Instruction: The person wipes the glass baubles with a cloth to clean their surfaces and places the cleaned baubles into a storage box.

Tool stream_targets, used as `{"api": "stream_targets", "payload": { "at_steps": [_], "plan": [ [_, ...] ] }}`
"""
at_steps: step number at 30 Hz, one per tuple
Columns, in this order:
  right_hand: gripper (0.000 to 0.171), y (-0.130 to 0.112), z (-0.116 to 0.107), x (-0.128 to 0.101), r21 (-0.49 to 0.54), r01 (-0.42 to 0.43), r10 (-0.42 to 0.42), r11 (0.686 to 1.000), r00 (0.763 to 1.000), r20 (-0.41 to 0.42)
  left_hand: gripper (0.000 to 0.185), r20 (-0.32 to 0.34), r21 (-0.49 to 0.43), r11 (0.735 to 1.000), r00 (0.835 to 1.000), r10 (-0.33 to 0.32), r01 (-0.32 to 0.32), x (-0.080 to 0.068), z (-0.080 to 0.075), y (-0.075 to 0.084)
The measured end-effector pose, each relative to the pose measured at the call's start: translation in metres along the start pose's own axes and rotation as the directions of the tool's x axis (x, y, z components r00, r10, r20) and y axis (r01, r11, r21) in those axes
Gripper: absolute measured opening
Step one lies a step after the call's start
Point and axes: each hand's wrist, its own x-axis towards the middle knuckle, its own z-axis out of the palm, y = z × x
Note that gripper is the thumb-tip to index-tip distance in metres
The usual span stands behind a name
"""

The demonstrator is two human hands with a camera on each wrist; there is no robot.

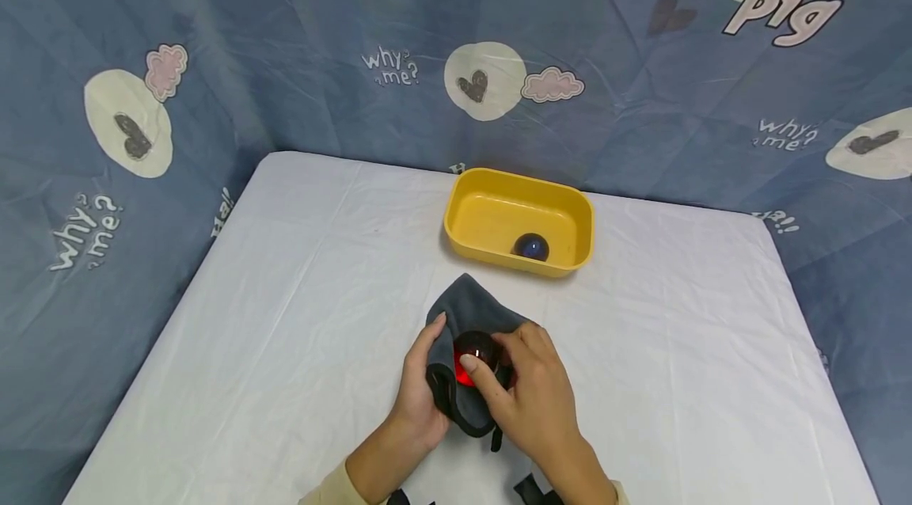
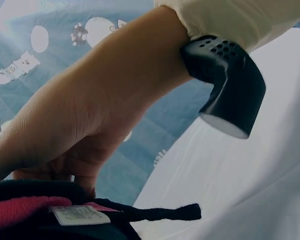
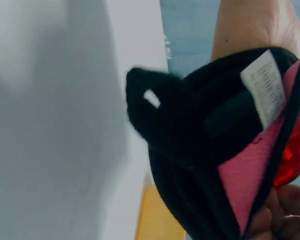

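Note:
My left hand (image 1: 418, 390) holds a grey cloth (image 1: 466, 305) with black edging from its left side, above the white table. In the wrist views its pink inner side (image 3: 247, 175), a white label (image 3: 264, 87) and a black loop (image 2: 170, 213) show. A shiny ball (image 1: 466, 373), clear red below and dark on top, lies against the cloth. My right hand (image 1: 539, 390) pinches the ball, thumb across its front and fingers at its right side. The right wrist view shows only part of the red ball beyond the cloth's edge.
Beyond the hands, a yellow tub (image 1: 492, 257) stands near the table's far edge with a dark blue ball (image 1: 531, 247) inside. The white-covered table (image 1: 285, 291) is bordered at the back and sides by a blue printed curtain (image 1: 342, 6).

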Motion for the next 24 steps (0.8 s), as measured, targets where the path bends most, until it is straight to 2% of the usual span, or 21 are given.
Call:
{"api": "stream_targets", "payload": {
  "at_steps": [5, 9, 13, 24],
  "plan": [
    [0.060, -0.001, -0.006, -0.004, -0.019, 0.010, -0.009, 1.000, 0.998, 0.069, 0.068, 0.022, -0.014, 0.999, 0.999, 0.043, -0.043, 0.001, -0.001, 0.001],
    [0.072, -0.006, -0.011, -0.006, -0.040, 0.082, -0.077, 0.996, 0.989, 0.123, 0.064, 0.026, -0.027, 0.998, 0.998, 0.052, -0.051, 0.002, 0.000, 0.002],
    [0.069, -0.009, -0.011, -0.008, -0.064, 0.140, -0.131, 0.988, 0.983, 0.127, 0.064, 0.027, -0.034, 0.998, 0.998, 0.048, -0.047, 0.002, 0.000, 0.002],
    [0.061, -0.010, -0.007, -0.009, -0.019, 0.079, -0.077, 0.997, 0.992, 0.097, 0.060, 0.030, -0.027, 0.998, 0.998, 0.064, -0.063, -0.001, -0.002, 0.000]
  ]
}}
